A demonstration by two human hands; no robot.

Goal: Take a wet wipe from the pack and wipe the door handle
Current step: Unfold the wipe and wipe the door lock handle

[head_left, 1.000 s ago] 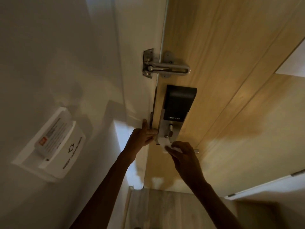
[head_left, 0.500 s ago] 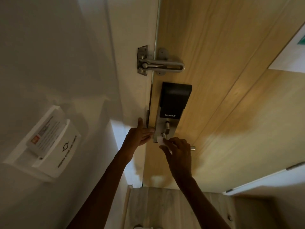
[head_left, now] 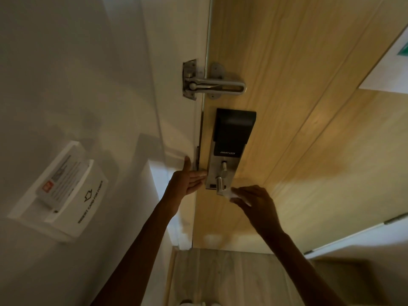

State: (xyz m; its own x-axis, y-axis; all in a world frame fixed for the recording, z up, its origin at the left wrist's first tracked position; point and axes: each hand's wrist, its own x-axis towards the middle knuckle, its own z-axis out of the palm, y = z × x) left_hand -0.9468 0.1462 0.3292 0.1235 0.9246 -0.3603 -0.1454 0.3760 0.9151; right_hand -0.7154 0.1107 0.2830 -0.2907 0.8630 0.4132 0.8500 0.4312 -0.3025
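A silver door handle [head_left: 220, 184] juts out below a black and silver smart lock [head_left: 231, 138] on a light wooden door [head_left: 298, 107]. My right hand [head_left: 257, 205] pinches a small white wet wipe [head_left: 234, 193] and holds it on the lever just right of its hub; the lever beyond is hidden under the hand. My left hand [head_left: 187, 178] rests flat and open against the door edge beside the lock plate, thumb up, with nothing in it. The wipe pack is not in view.
A metal swing-bar guard [head_left: 212, 85] bridges the door and the white frame above the lock. A white key-card holder [head_left: 66, 188] is fixed to the left wall. A white notice [head_left: 390, 69] is on the door at upper right. Pale wood floor [head_left: 220, 277] lies below.
My right hand with the wipe has slid to the right along the lever, uncovering the handle's hub. The left hand has stayed on the door edge.
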